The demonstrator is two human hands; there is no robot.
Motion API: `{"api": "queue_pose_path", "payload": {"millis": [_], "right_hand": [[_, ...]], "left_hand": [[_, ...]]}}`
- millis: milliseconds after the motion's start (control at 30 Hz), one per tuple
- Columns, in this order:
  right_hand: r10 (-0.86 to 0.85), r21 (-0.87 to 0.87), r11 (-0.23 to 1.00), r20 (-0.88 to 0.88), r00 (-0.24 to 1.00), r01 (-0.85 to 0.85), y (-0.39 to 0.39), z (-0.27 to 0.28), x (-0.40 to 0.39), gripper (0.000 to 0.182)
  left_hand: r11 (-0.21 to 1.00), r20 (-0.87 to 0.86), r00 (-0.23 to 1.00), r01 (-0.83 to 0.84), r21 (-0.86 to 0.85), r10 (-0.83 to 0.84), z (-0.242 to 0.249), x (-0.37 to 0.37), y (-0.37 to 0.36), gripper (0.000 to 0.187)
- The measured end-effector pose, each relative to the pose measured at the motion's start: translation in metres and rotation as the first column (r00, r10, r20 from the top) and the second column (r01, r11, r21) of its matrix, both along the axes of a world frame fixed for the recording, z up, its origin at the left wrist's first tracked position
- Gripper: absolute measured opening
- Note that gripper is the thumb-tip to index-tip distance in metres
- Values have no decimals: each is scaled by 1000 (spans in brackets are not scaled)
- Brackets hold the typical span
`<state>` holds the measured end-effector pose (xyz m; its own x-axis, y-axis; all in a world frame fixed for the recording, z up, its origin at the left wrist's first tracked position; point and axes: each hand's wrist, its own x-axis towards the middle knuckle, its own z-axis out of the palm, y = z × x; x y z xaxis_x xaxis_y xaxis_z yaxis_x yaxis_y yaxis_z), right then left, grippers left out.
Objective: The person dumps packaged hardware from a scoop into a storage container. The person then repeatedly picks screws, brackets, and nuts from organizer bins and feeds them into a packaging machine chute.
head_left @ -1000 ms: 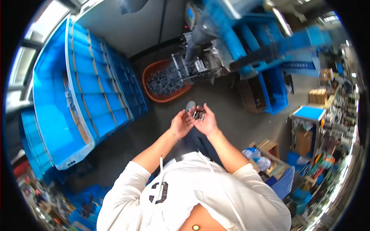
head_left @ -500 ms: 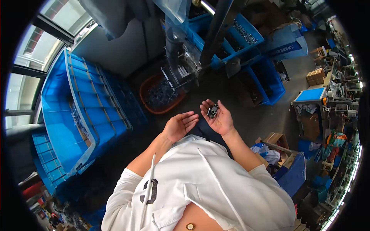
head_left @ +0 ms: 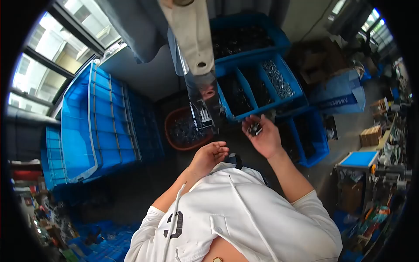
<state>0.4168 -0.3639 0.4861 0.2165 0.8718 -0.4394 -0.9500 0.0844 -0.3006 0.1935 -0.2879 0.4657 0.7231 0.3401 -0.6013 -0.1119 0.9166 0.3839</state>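
My right hand [head_left: 267, 139] is cupped palm up just in front of the divided blue bin. A small dark metal part [head_left: 255, 129] with a shiny edge lies in it against the fingers; its exact kind is too small to make out. Nearer my waist, my left hand [head_left: 208, 158] is loosely curled with nothing visible in it, the fingers partly bent and not touching anything. A three-compartment blue bin [head_left: 235, 117] holds dark small parts in two sections and silvery screw-like pieces [head_left: 279, 81] in the right one.
A grey machine column [head_left: 201, 52] stands ahead, above a reddish-brown basin [head_left: 172, 142] of small pieces. Large blue crates [head_left: 102, 126] are stacked at left. Another blue bin [head_left: 321, 150] sits low at right, with a blue-topped table [head_left: 358, 158] beyond.
My view has shifted and the divided bin shows more fully. The right hand has moved forward and right toward that bin with the part. The left hand's fingers have curled more.
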Motion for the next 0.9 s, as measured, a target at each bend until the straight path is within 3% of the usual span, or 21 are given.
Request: {"api": "queue_pose_path", "payload": {"millis": [67, 167, 233, 300, 367, 400, 533, 600, 633, 733, 833, 900], "right_hand": [[21, 50, 998, 215, 976, -32, 39, 21, 27, 31], [35, 207, 962, 558, 829, -180, 115, 28, 44, 31], [4, 162, 951, 845, 535, -262, 165, 26, 32, 32], [-103, 198, 937, 944, 314, -288, 217, -3, 10, 42], [146, -113, 921, 987, 62, -372, 246, -16, -5, 47], [85, -72, 932, 996, 20, -355, 260, -37, -12, 51], [-209, 233, 971, 933, 294, -49, 279, -29, -6, 53], [-164, 276, 958, 744, 648, -74, 263, -6, 15, 48], [-121, 298, 951, 601, 790, -81, 251, 2, 26, 47], [-158, 353, 932, 596, 787, -80, 210, 14, 62, 42], [-191, 328, 943, 655, 731, -48, 164, 18, 78, 33], [-144, 234, 967, 824, 548, -98, 135, 9, 84, 26]], "left_hand": [[974, -66, 996, 73, 213, -61, 10, 13, -5, 24], [861, -170, 982, 154, 485, -81, 23, 25, -12, 25], [712, -278, 959, 231, 663, -53, 30, 31, -19, 26], [615, -374, 925, 333, 715, -66, 31, 29, -20, 36], [516, -509, 857, 476, 713, -87, 41, 30, -17, 42], [374, -533, 843, 516, 770, -66, 40, 29, -15, 53], [286, -599, 800, 564, 775, 46, 41, 40, -6, 63], [236, -563, 821, 531, 814, 96, 28, 44, -2, 67], [137, -571, 803, 554, 821, 173, 27, 45, 0, 68], [-180, -540, 741, 641, 747, 398, 19, 46, 4, 71], [-320, -658, 580, 815, 484, 480, 18, 52, 8, 72], [-316, -739, 460, 886, 340, 492, 16, 59, 13, 75]]}}
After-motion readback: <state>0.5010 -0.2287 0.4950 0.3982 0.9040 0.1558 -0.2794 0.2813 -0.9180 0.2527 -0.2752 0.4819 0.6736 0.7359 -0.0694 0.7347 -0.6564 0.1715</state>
